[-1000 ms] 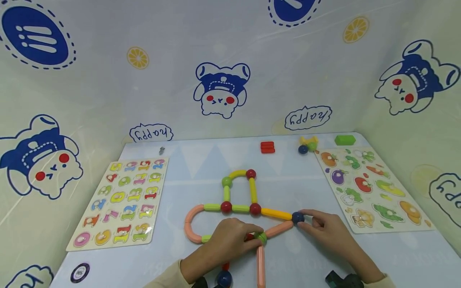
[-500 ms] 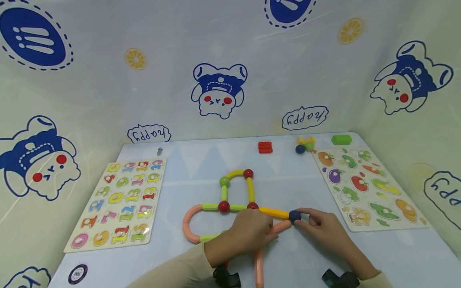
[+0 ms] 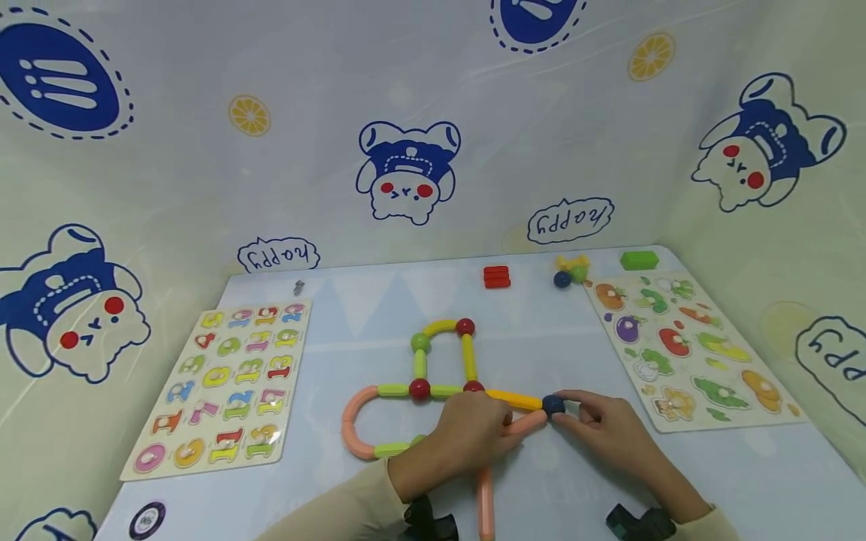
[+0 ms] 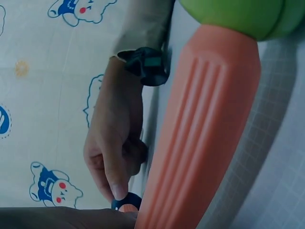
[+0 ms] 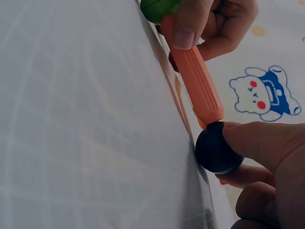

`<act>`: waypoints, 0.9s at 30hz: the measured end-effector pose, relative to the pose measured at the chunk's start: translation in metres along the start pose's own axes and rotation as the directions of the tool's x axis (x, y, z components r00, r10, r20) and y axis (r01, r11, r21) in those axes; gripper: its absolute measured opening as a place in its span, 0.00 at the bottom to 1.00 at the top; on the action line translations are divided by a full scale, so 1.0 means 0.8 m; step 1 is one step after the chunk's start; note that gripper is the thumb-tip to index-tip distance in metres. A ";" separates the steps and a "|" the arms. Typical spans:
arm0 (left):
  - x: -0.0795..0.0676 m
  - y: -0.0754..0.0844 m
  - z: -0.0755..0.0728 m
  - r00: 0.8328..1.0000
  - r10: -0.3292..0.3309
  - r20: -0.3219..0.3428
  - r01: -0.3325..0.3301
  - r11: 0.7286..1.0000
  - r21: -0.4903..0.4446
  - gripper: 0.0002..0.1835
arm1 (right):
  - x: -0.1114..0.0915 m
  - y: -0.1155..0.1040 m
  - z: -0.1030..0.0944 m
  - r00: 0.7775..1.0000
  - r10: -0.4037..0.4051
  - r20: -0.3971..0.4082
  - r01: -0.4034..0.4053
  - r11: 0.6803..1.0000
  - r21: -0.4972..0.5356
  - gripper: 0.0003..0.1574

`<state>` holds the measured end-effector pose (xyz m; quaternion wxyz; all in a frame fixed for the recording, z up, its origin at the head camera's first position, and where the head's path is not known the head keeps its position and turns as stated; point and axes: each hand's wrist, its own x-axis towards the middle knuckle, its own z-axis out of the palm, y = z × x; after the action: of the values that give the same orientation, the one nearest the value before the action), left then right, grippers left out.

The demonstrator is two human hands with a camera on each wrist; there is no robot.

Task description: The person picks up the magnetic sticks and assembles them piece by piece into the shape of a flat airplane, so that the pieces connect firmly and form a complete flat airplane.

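My left hand (image 3: 468, 430) pinches a salmon magnetic rod (image 5: 198, 86) by its side, thumb along it in the right wrist view. A green ball (image 4: 243, 14) sits at one end of this rod; a dark blue ball (image 5: 217, 150) meets the other. My right hand (image 3: 605, 428) pinches the blue ball between thumb and fingers. An orange-yellow rod (image 3: 514, 400) runs from the blue ball to a red ball (image 3: 473, 387), partly covered by the left hand. Another salmon rod (image 3: 485, 503) points toward the near edge.
Linked green rods, a yellow arc (image 3: 441, 326) and a salmon curve (image 3: 350, 422) extend left and behind. A number puzzle board (image 3: 219, 383) lies left, a vegetable puzzle board (image 3: 690, 353) right. Red rods (image 3: 497, 276), loose balls and a green block (image 3: 639, 261) stand at the back.
My left hand has moved right, from the green ball to the salmon rod beside it. My right hand stays at the blue ball. The head view has shifted slightly.
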<state>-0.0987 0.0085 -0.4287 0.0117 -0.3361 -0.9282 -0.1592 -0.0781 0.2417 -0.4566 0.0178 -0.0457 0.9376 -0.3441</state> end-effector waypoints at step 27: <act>-0.018 -0.025 -0.022 0.996 -0.046 0.082 0.059 0.985 -0.164 0.15 | 0.000 0.004 -0.002 0.999 0.026 -0.032 -0.024 0.999 0.038 0.23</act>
<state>-0.1016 -0.0203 -0.4199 -0.0567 -0.3174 -0.9200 -0.2231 -0.0782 0.2449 -0.4573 0.0075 -0.0280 0.9316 -0.3623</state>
